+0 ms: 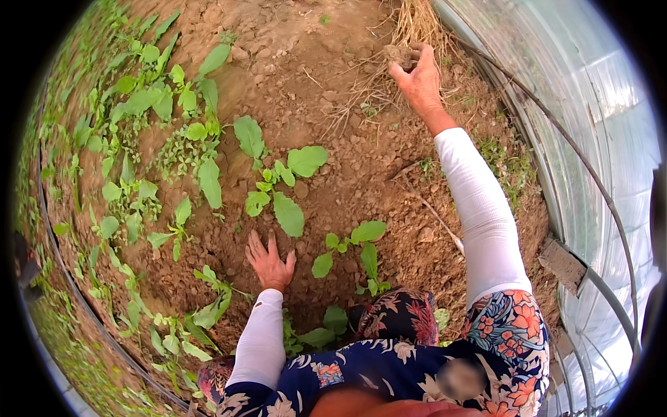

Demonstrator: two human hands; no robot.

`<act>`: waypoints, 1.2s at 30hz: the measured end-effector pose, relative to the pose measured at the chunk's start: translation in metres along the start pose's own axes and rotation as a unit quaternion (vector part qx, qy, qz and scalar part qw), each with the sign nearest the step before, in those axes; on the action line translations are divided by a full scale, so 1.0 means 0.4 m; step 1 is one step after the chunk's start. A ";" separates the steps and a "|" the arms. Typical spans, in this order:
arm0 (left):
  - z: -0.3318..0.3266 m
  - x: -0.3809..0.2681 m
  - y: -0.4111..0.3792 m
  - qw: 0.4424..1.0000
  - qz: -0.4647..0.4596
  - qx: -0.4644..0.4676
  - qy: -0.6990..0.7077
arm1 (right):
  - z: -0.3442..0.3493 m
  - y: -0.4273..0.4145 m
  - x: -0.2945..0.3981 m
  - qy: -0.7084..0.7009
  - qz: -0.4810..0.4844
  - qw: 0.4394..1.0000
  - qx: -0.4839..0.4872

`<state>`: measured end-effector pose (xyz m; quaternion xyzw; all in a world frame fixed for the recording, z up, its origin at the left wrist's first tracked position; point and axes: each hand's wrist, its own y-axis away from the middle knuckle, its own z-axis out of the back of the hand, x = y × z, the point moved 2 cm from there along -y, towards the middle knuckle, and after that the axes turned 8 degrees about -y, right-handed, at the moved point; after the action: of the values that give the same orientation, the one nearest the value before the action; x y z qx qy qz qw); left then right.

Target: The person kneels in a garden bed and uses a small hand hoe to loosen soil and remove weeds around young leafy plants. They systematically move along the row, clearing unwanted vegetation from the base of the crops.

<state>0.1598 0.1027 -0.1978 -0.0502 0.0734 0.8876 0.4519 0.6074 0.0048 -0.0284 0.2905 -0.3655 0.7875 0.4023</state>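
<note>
My right hand [419,73] is stretched far forward at the upper right, its thumb and fingers curled around a clod of soil [397,56] beside a heap of dry straw [417,23]. Lower and to the left, my left hand [271,263] rests on the brown soil with its fingers spread and nothing in it. Just beyond its fingertips grows a broad-leaved green seedling [288,212]. A smaller seedling [368,258] stands to the right of that hand. White sleeves cover both forearms.
Dense leafy plants [151,99] fill the left side, with a dark hose [78,297] running past them. Clear plastic sheeting [594,120] walls off the right, with a curved pole [568,138] along it. A dry stick [432,211] lies near my right sleeve.
</note>
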 end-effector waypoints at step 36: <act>-0.002 -0.014 -0.001 1.000 -0.009 -0.010 -0.018 | 0.231 0.264 -0.083 0.200 0.100 0.966 0.126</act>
<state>0.1634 0.0983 -0.1978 -0.0394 0.0555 0.8848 0.4610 0.5501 -0.1272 -0.0374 0.1376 -0.2023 0.9056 0.3464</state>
